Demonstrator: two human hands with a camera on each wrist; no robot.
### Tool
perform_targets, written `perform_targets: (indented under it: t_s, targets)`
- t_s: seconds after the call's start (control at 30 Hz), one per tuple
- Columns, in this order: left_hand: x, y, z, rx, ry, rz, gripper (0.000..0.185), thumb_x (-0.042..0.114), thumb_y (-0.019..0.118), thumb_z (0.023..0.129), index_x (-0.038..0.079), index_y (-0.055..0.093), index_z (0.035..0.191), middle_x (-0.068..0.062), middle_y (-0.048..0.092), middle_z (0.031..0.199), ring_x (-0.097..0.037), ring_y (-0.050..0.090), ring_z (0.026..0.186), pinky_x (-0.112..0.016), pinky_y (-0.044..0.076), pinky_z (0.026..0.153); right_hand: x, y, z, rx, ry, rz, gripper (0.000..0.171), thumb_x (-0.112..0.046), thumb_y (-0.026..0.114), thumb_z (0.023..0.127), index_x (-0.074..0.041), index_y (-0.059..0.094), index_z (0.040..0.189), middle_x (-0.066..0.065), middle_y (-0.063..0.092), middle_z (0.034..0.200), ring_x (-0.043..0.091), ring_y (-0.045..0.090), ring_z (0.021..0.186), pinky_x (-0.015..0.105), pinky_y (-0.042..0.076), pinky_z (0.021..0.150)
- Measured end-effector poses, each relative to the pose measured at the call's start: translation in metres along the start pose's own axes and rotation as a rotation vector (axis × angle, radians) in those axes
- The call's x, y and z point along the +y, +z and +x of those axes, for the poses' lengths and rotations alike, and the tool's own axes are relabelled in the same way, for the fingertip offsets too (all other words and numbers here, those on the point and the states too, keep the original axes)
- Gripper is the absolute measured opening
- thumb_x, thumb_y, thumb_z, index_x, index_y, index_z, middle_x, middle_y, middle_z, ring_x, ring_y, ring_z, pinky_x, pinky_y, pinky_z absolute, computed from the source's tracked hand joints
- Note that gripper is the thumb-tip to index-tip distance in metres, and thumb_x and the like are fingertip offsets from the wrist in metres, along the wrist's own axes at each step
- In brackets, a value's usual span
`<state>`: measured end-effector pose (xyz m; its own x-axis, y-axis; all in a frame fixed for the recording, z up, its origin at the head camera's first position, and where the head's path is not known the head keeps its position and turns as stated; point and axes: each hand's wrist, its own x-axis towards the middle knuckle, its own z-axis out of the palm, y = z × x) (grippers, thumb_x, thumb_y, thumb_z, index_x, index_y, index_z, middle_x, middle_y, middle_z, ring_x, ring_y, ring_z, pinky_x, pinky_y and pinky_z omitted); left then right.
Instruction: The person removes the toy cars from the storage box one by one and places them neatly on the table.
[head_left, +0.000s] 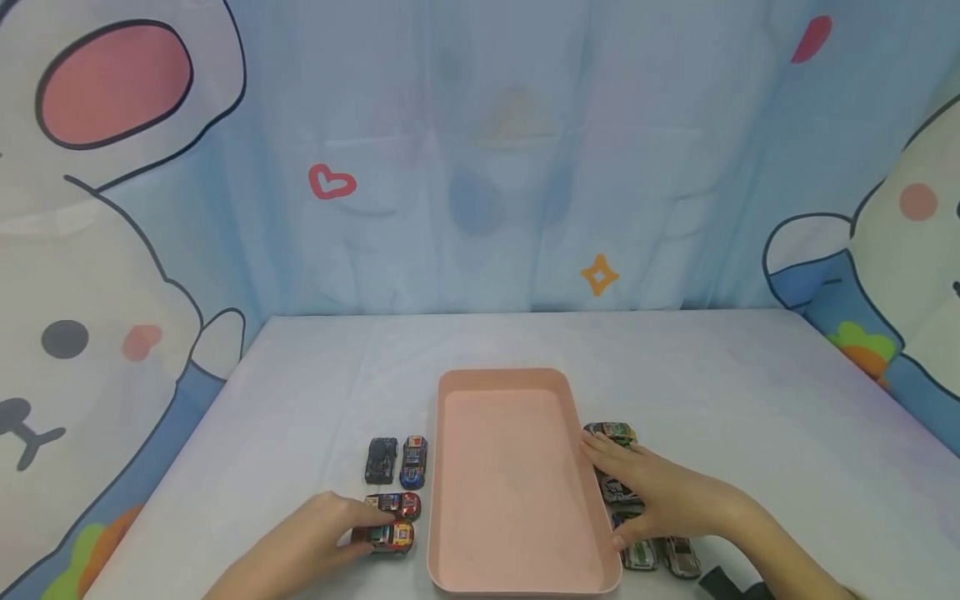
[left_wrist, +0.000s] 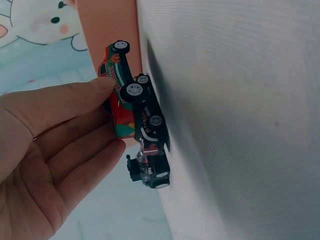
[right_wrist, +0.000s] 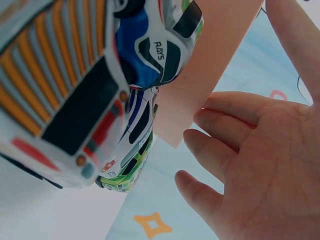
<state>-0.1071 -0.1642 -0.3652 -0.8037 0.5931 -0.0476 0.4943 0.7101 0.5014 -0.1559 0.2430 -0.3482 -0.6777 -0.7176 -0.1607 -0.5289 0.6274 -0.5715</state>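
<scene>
Between the thumb and fingers of my left hand (head_left: 318,529), a red and green toy car (left_wrist: 118,102) is pinched, left of the pink tray (head_left: 517,483). In the left wrist view the held car is tilted, with its wheels facing the table. Close behind it stands another toy car (head_left: 401,505) with a red end. My right hand (head_left: 675,496) reaches over the toy cars on the right, its fingers extended and the fingertips at the tray's right rim. In the right wrist view its palm (right_wrist: 270,160) holds nothing, and a striped car (right_wrist: 60,90) looms large beside it.
A black toy car (head_left: 381,461) and a blue one (head_left: 413,462) stand side by side farther back on the left. Right of the tray are several more cars, among them a grey-brown one (head_left: 681,557) and a green one (head_left: 615,432). A printed curtain (head_left: 510,167) hangs behind the white table.
</scene>
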Motion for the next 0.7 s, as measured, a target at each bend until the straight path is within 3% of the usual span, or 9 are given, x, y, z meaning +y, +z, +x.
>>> perform_targets:
  t_s: [0.13, 0.37, 0.7]
  targets:
    - [-0.0014, 0.0046, 0.0013, -0.004, 0.002, 0.011, 0.023, 0.004, 0.074, 0.077, 0.008, 0.074, 0.100, 0.001, 0.070, 0.093, -0.006, 0.063, 0.086, -0.025, 0.055, 0.072, 0.0003, 0.0000, -0.0001, -0.001, 0.000, 0.000, 0.107, -0.052, 0.070, 0.071, 0.003, 0.018, 0.147, 0.026, 0.010, 0.151, 0.046, 0.016, 0.133, 0.072, 0.010, 0.099]
    - [0.0008, 0.0088, 0.0035, -0.024, -0.078, 0.025, 0.023, 0.007, 0.075, 0.075, 0.013, 0.074, 0.097, 0.001, 0.071, 0.093, -0.009, 0.065, 0.085, -0.028, 0.056, 0.073, 0.0007, 0.0009, -0.0001, 0.007, -0.011, -0.018, 0.107, -0.054, 0.069, 0.071, 0.004, 0.019, 0.147, 0.026, 0.012, 0.150, 0.046, 0.016, 0.133, 0.072, 0.011, 0.099]
    - [0.0023, 0.0097, 0.0032, -0.019, -0.078, 0.063, 0.022, 0.008, 0.075, 0.076, 0.012, 0.074, 0.098, 0.001, 0.071, 0.087, -0.001, 0.060, 0.072, -0.023, 0.055, 0.066, 0.0005, 0.0013, 0.0000, 0.012, -0.004, -0.018, 0.107, -0.053, 0.070, 0.071, 0.003, 0.019, 0.147, 0.025, 0.012, 0.151, 0.046, 0.016, 0.133, 0.071, 0.009, 0.100]
